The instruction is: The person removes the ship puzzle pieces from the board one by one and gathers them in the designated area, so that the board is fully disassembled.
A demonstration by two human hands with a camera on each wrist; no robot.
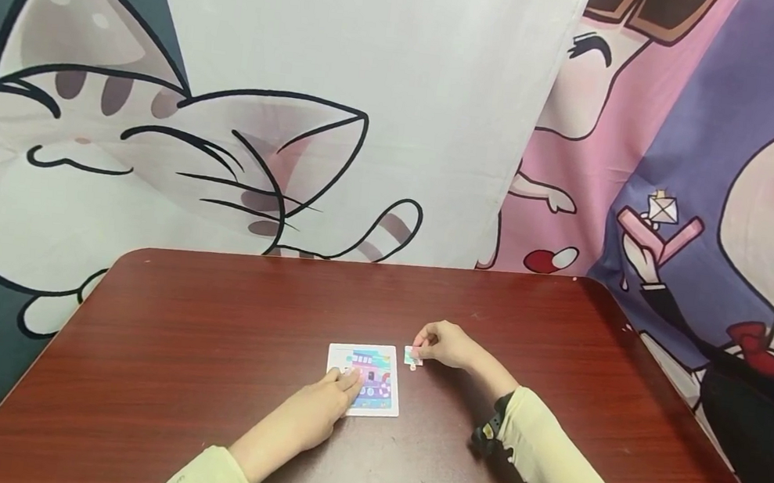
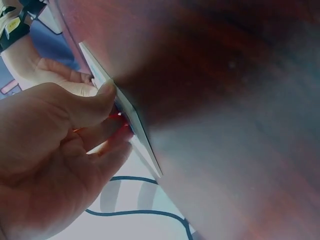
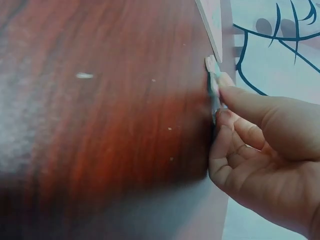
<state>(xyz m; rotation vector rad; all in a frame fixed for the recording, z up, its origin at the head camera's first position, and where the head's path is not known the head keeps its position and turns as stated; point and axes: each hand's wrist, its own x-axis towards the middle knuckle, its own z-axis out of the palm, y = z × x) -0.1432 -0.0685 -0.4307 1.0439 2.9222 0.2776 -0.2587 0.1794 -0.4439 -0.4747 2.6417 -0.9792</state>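
A square jigsaw puzzle (image 1: 372,382) with a white border and a pink, blue and purple picture lies on the table. My left hand (image 1: 323,408) rests on its left part, fingers extended over the picture. In the left wrist view the thumb of the left hand (image 2: 65,125) lies along the puzzle's edge (image 2: 137,125). Just right of the puzzle, my right hand (image 1: 445,344) pinches a small light-coloured puzzle piece (image 1: 412,358) between thumb and fingers. The right wrist view shows that piece (image 3: 212,75) edge-on, low over the table, at the fingertips of the right hand (image 3: 265,145).
The dark reddish-brown table (image 1: 207,333) has rounded far corners. Behind it hangs a cloth backdrop (image 1: 411,79) with cartoon drawings, including a cat. A dark band (image 1: 491,429) circles the right wrist, and both forearms wear pale yellow sleeves (image 1: 561,472).
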